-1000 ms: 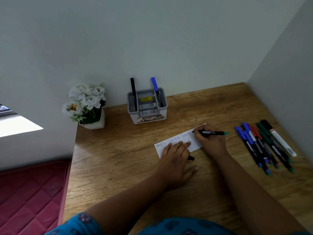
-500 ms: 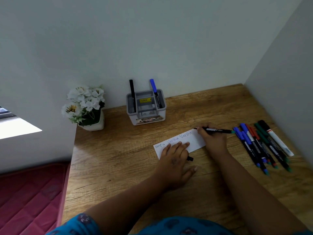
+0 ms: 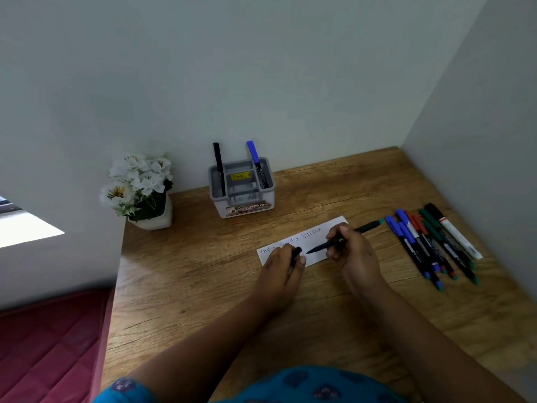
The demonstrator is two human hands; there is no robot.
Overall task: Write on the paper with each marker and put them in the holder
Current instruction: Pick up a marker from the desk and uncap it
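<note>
Head view, down onto desk (image 3: 203,286)

A wooden worktop (image 3: 180,286) with a warm oak grain fills the lower middle of the frame, set into a corner. A plain pale grey-green wall (image 3: 261,68) rises behind it, and a second wall (image 3: 488,126) closes the right side. At the left edge, a bright patch of daylight (image 3: 23,231) shows. In the lower left lies a dark red quilted mattress (image 3: 49,350).
</note>
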